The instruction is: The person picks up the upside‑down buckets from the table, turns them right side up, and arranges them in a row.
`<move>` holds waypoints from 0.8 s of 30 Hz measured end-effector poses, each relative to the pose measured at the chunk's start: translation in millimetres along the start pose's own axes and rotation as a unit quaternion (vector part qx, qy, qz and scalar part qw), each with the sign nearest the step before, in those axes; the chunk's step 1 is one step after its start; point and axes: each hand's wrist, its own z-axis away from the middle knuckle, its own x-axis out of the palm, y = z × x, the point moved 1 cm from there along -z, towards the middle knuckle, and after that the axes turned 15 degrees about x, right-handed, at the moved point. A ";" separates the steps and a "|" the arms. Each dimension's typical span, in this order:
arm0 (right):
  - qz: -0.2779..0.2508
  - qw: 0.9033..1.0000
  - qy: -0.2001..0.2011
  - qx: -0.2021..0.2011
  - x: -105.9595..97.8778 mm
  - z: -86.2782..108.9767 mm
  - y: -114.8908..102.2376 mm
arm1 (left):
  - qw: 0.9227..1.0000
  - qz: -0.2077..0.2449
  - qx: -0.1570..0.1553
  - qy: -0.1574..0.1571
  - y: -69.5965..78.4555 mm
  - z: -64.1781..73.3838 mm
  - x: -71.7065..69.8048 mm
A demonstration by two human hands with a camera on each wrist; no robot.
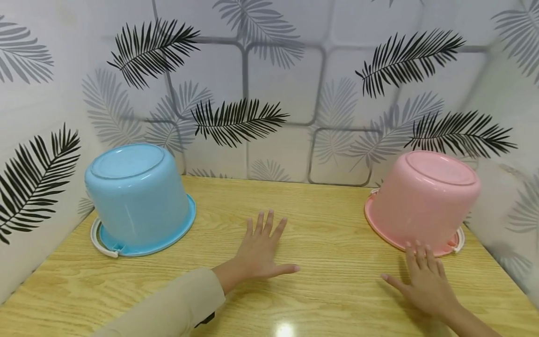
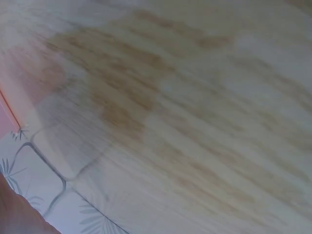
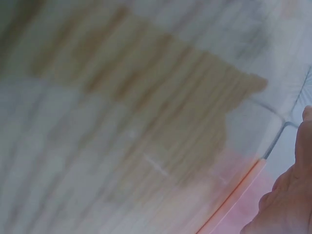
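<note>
In the head view my left hand (image 1: 260, 252) is spread over the middle of the table with its fingers straight, holding nothing. My right hand (image 1: 427, 281), also with straight fingers, is in front of the pink bucket (image 1: 425, 206), its fingertips overlapping the rim there. That bucket stands upside down at the right, a white handle at its rim. At the left a light blue bucket (image 1: 134, 201) is likewise upturned, with its white handle (image 1: 98, 241) lying against the table. The right wrist view shows part of the right hand (image 3: 287, 200) beside the pink rim (image 3: 234, 200).
The wooden table (image 1: 320, 224) has a light grain and a glossy top that mirrors its surroundings in both wrist views. Behind it rises a wall (image 1: 282, 154) with a leaf pattern, which also closes in both sides. A pale sleeve (image 1: 177, 304) covers the left forearm.
</note>
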 end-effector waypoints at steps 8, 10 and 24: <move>-0.029 0.998 -0.047 0.025 2.6 -8.2 10.4 | 1.000 0.016 0.016 -0.009 6.0 -17.5 4.4; -0.032 0.998 -0.053 0.027 2.5 -9.7 11.8 | 0.999 0.015 0.026 -0.011 7.6 -22.3 5.5; -0.045 0.994 -0.086 0.052 6.2 -17.2 16.2 | 0.996 0.011 0.064 -0.056 22.9 -50.5 14.2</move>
